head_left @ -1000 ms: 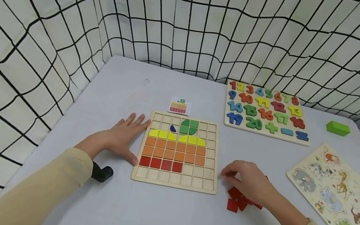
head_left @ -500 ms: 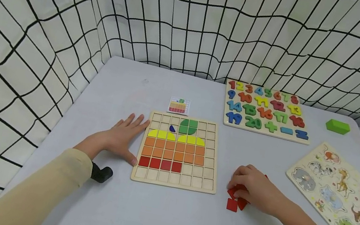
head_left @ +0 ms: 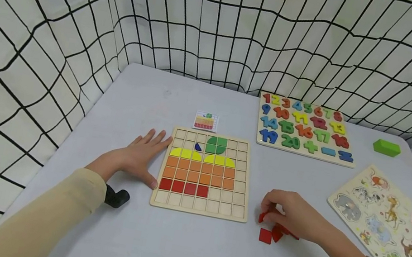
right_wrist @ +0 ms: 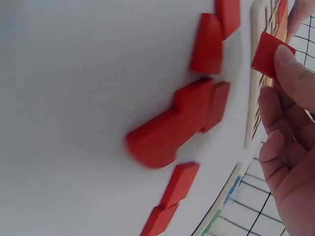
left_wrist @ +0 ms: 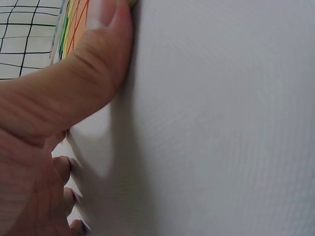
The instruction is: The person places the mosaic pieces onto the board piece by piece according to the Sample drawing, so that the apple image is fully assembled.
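A wooden grid board [head_left: 218, 209] lies mid-table, bearing green, blue, yellow, orange and red tiles; its second-lowest row has red squares on the left part. My left hand [head_left: 136, 157] rests spread at the board's left edge, the thumb touching the frame. In the left wrist view the thumb [left_wrist: 93, 64] reaches the board's edge. My right hand [head_left: 292, 212], right of the board, pinches a red square tile [right_wrist: 268, 54] between thumb and fingers. Several loose red tiles [right_wrist: 192, 108] lie under and beside that hand, some with a rounded side.
A small picture card [head_left: 206, 121] lies behind the board. A number puzzle [head_left: 303, 151] stands at the back right, with a green block [head_left: 386, 147] beyond it. An animal puzzle [head_left: 381, 214] covers the right side. Black netting [head_left: 214, 33] over white sheeting surrounds the table.
My right hand moved back from beside the board to the red pile, dipped into it, and now lifts a red square tile slightly. My left hand stays in place.
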Motion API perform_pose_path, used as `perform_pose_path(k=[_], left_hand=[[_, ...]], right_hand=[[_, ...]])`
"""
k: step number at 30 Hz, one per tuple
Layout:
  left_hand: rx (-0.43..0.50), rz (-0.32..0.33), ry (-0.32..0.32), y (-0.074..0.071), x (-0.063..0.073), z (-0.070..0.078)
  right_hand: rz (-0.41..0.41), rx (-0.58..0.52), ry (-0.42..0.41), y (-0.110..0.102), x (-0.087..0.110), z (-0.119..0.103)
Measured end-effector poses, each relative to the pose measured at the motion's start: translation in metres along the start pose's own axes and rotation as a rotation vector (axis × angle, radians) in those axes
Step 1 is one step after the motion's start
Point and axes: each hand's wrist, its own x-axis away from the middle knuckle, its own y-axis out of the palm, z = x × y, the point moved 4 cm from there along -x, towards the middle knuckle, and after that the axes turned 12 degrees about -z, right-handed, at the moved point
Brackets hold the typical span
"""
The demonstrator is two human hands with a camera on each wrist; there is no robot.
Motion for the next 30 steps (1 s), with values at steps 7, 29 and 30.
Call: perform_pose_path(k=[7,29,30], left_hand=[[0.002,-0.003,0.004,-0.001,0.000,0.001],[0.003,0.001,0.009,-0.001,0.002,0.000],[0.003,0.002,0.011,-0.001,0.002,0.000]], right_hand=[[0.083,-0.069,-0.021,0.005,-0.035,-0.019],[0.137,-0.111,0.103,0.017,-0.100,-0.057],[0.143,-0.101,0.107,0.017,-0.100,-0.058]])
